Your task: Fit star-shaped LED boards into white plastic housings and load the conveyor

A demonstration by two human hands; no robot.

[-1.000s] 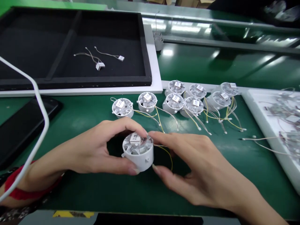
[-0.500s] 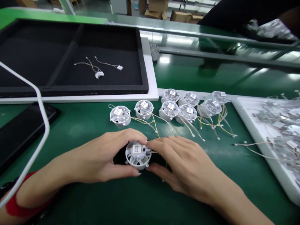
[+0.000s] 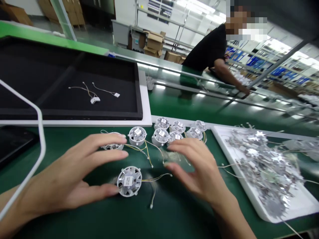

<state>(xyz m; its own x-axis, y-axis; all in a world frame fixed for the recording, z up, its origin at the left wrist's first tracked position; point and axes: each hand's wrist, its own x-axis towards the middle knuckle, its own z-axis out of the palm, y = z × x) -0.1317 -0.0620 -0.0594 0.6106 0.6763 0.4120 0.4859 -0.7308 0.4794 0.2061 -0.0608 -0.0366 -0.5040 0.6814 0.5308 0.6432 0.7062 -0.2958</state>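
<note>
A round white fan unit (image 3: pixel 129 181) with a square white label lies on the green bench, its thin yellow and white wires reaching right to small connectors. Left of it, my left hand (image 3: pixel 74 172) is open, fingers stretched; its thumb tip is at the unit's edge, and I cannot tell whether it touches. My right hand (image 3: pixel 196 169) is open over the bench to the right, thumb and fingers apart with nothing between them. Behind my hands stand several similar fan units (image 3: pixel 138 135) with trailing wires; my left fingers partly hide one (image 3: pixel 113 146).
On the right, a white foam tray (image 3: pixel 239 182) bears a heap of silvery wired parts. A black divided tray (image 3: pixel 117 111) at the back left holds a few wired pieces. A white cable (image 3: pixel 40 122) crosses the left side near a black phone-like object (image 3: pixel 15 146). Across the bench is a person (image 3: pixel 209 49).
Both hands have let go of the fan unit and spread apart, the right one farther. The unit now lies free on the bench. My view has tilted up and turned right, bringing a person into sight.
</note>
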